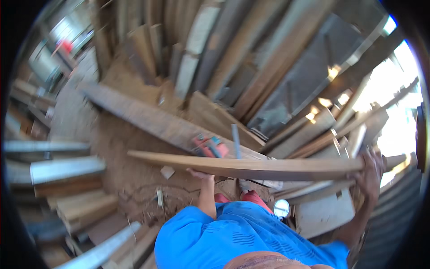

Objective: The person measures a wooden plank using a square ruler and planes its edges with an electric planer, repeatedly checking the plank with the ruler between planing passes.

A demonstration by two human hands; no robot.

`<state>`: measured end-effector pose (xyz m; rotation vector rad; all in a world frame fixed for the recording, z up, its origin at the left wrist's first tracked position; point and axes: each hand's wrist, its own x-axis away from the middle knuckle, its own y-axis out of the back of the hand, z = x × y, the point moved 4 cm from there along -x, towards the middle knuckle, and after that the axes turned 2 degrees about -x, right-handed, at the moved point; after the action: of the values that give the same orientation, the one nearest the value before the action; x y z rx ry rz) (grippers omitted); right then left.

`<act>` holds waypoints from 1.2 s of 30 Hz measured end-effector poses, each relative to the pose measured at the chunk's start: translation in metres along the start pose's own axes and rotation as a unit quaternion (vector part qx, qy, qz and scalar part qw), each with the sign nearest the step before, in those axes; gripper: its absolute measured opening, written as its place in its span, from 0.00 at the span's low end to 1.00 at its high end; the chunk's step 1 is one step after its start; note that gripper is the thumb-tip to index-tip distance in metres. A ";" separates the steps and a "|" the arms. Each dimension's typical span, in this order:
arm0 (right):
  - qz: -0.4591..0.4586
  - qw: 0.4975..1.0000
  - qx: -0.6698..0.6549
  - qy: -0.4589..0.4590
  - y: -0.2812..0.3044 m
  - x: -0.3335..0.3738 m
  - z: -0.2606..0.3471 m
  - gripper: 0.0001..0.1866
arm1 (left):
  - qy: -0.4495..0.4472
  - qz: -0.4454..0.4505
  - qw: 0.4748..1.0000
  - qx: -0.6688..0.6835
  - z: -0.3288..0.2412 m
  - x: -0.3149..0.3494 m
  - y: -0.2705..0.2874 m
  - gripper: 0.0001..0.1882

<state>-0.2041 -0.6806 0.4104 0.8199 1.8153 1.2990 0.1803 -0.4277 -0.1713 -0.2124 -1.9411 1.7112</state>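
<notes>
A long, light-brown wooden plank [260, 168] lies across in front of my body, roughly level, its thin end pointing left. My left hand [200, 174] holds it from below, left of the middle, with most of the fingers hidden under the wood. Near the plank's right end, my right hand [371, 170] is wrapped round it, slightly blurred. Just beyond the plank, a red power tool [210, 146] rests on a long, weathered board [148, 120], beside an upright bluish bar [236, 141].
Tall boards [224, 49] lean together at the back, next to a dark grey panel [309, 67]. Stacked timber [76, 197] fills the left side. A pale, flat panel [324, 214] and a round white container [281, 208] stand near my right side. Corrugated sheet [392, 210] borders the right.
</notes>
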 end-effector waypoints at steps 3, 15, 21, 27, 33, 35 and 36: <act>0.100 0.994 -0.027 -0.025 -0.042 -0.006 0.000 0.47 | -0.067 -0.087 0.993 -0.053 -0.028 0.011 0.028 0.49; 0.456 0.888 -0.051 0.008 -0.373 0.055 -0.043 0.32 | -0.103 -0.243 0.941 -0.214 -0.154 0.069 0.013 0.44; 0.554 0.783 -0.284 -0.019 -0.499 0.155 -0.041 0.20 | -0.158 -0.272 0.886 -0.340 -0.200 0.050 -0.022 0.43; 0.581 0.757 -0.296 -0.039 -0.495 0.166 0.002 0.25 | -0.171 -0.297 0.820 -0.458 -0.229 -0.001 -0.027 0.40; 0.572 0.774 -0.272 -0.023 -0.475 0.205 0.012 0.24 | -0.127 -0.298 0.781 -0.533 -0.214 -0.038 -0.038 0.40; 0.575 0.773 -0.266 -0.032 -0.472 0.212 0.015 0.24 | -0.127 -0.284 0.797 -0.518 -0.210 -0.042 -0.032 0.40; 0.578 0.772 -0.262 -0.034 -0.467 0.214 0.015 0.24 | -0.133 -0.271 0.812 -0.500 -0.208 -0.042 -0.027 0.41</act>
<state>-0.3371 -0.6272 -0.0830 1.7001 0.6395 2.3075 0.3232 -0.2704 -0.1471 0.2191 -2.6035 0.2513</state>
